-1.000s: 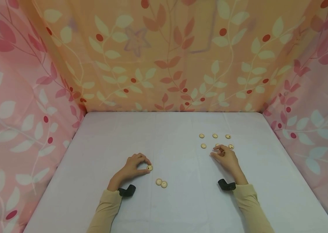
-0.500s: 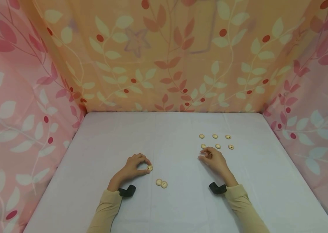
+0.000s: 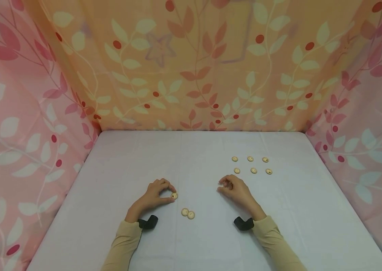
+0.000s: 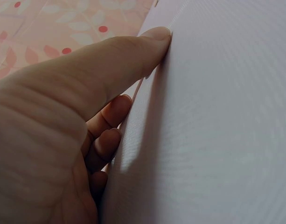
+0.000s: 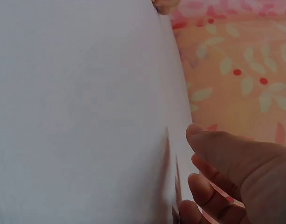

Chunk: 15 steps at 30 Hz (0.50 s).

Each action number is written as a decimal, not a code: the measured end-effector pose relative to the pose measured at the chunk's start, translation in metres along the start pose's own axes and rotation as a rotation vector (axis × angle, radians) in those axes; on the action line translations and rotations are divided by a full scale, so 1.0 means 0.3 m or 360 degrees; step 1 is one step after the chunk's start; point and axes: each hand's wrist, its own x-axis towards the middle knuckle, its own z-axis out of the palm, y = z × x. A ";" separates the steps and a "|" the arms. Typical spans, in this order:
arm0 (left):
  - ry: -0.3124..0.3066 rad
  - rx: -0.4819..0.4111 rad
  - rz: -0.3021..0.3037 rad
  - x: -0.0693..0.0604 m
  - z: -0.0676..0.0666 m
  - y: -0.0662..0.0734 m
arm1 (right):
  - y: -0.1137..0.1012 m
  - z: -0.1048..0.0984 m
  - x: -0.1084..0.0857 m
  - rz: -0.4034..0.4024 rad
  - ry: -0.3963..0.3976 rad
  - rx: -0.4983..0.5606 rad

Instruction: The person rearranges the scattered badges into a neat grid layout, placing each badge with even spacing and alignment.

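Note:
My left hand (image 3: 155, 195) rests on the white cloth and pinches a round cream button (image 3: 174, 195) between thumb and index finger. In the left wrist view the thumb (image 4: 154, 36) meets the cloth, and the button is hidden. Just right of and nearer than this hand, two more cream buttons (image 3: 191, 215) lie touching each other. My right hand (image 3: 236, 190) hovers low over the cloth at centre right, fingers loosely curled, nothing seen between them. Beyond it, several like buttons (image 3: 253, 171) lie in two rows of three.
A white cloth (image 3: 211, 241) covers the table. Patterned curtains (image 3: 191, 67) stand along the back and both sides. Each wrist wears a black camera mount, as the right one (image 3: 243, 223) shows.
My right hand has moved left and slightly nearer, away from the rows of buttons, uncovering the front row. My left hand and its button have stayed in place.

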 end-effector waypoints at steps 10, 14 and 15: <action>-0.0006 0.0010 -0.0001 0.000 -0.003 0.003 | -0.078 0.058 -0.005 -0.0187 -0.0116 0.0034; -0.0019 0.0007 -0.0013 -0.002 -0.006 0.006 | -0.110 0.085 -0.013 -0.0280 -0.0153 -0.0009; -0.0021 0.0004 -0.0015 -0.002 -0.006 0.006 | -0.118 0.091 -0.016 -0.0299 -0.0161 -0.0022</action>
